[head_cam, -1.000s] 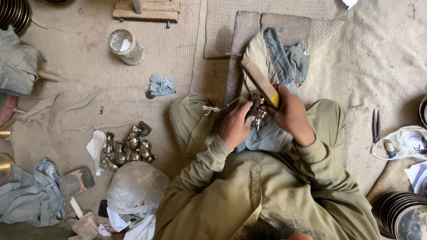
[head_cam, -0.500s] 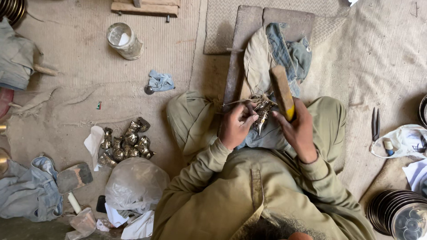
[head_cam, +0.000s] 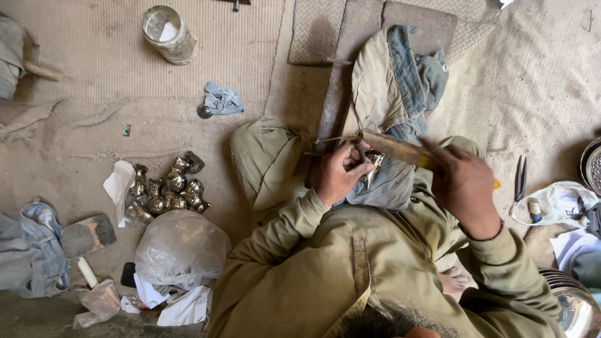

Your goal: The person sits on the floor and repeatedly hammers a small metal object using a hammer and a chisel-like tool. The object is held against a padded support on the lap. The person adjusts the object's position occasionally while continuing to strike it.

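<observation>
I sit cross-legged on a woven mat. My left hand (head_cam: 339,171) grips a small pointed metal piece (head_cam: 374,164) over a cloth-covered wooden block (head_cam: 391,75) in my lap. My right hand (head_cam: 462,183) is closed around a flat wooden tool with a yellow handle end (head_cam: 400,150), laid almost level across the metal piece from the right. A blue-grey cloth (head_cam: 382,188) lies under the piece on my lap.
A heap of small brass pieces (head_cam: 166,190) lies on the mat at the left, with a plastic bag (head_cam: 180,246) below it. A metal tin (head_cam: 168,34) stands at the top left. Pliers (head_cam: 519,178) and stacked metal plates (head_cam: 573,307) lie at the right.
The wooden tool has swung from upright to nearly level across the metal piece, my right hand dropping lower and to the right. My left hand stays on the piece.
</observation>
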